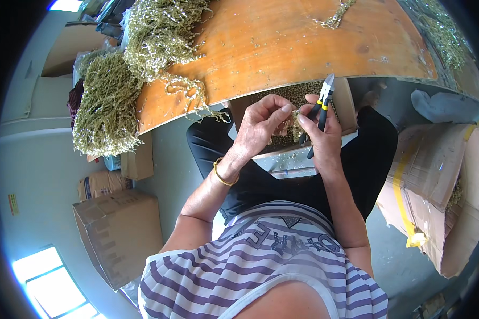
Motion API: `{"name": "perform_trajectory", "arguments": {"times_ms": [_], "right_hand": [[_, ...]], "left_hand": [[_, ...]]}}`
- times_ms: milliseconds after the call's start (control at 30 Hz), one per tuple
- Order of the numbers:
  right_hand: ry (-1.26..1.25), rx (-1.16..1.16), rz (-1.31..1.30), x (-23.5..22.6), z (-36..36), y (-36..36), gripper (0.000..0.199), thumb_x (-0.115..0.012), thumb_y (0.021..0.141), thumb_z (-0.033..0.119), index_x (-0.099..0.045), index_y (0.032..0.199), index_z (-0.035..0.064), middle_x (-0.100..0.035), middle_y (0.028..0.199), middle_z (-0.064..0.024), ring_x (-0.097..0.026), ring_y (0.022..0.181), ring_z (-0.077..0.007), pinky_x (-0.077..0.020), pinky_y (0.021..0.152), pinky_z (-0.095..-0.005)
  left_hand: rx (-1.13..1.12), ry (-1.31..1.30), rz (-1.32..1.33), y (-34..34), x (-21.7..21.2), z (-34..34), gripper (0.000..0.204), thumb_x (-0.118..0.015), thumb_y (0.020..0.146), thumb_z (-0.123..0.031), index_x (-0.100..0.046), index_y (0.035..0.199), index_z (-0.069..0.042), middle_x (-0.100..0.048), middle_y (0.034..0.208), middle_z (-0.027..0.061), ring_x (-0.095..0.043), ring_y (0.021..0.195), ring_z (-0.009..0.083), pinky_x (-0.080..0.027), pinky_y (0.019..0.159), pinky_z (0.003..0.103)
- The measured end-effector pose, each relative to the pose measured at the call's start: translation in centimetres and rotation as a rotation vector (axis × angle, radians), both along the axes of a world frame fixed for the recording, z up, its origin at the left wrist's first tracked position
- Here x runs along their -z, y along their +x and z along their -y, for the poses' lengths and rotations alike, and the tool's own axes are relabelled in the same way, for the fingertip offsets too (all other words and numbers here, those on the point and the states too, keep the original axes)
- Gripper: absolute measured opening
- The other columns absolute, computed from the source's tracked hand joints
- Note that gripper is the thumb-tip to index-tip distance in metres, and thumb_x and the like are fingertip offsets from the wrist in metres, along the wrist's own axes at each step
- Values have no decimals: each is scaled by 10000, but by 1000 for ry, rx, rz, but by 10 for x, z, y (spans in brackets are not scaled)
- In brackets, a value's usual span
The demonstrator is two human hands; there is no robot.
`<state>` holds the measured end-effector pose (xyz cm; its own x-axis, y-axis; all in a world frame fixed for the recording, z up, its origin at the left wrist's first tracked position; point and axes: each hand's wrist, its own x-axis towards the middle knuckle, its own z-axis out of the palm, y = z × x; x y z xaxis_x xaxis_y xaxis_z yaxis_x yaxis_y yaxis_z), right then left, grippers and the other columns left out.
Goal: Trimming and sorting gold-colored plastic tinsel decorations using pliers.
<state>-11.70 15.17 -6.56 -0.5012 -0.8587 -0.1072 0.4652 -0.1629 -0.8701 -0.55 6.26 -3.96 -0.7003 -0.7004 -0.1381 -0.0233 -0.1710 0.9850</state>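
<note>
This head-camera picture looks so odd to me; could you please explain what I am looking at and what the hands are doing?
The picture comes from a wide fisheye camera worn on a person's head, looking down, so straight edges bend near the rim. No machine is involved: a seated person in a striped shirt works with two bare hands. The left hand, with a gold bangle on the wrist, pinches a small greenish-gold strand piece. The right hand holds small cutting pliers with black and yellow handles. Below the hands an open box holds small pieces. Ahead lies a wooden board with heaps of greenish strands. Cardboard boxes stand on the floor.
</note>
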Motion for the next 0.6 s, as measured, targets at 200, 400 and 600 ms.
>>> {"name": "perform_trajectory", "arguments": {"times_ms": [200,400,600], "right_hand": [[-22,23,34,3,-1,-3,369,-583,776,-3,-488,1129,48,-546,864,-7,-504,782,-54,-417,728,-185],[-3,17,-49,-2,-3,-3,355,-590,786,21,-484,1124,42,-537,885,-9,-501,803,-58,-410,744,-191],[-29,84,-275,1,-7,3,335,-622,783,49,-484,1088,54,-508,875,-14,-470,743,-42,-411,654,-195]], "left_hand": [[55,110,101,-1,-12,-3,143,-500,885,-163,-552,907,-32,-541,673,-8,-447,544,23,-358,464,161],[109,-106,176,4,-7,-3,126,-529,870,-139,-545,905,-19,-485,637,-33,-409,525,19,-349,465,173],[73,-54,82,2,-2,-6,134,-510,882,-151,-525,873,-18,-474,629,-25,-396,520,21,-335,457,169]]}}
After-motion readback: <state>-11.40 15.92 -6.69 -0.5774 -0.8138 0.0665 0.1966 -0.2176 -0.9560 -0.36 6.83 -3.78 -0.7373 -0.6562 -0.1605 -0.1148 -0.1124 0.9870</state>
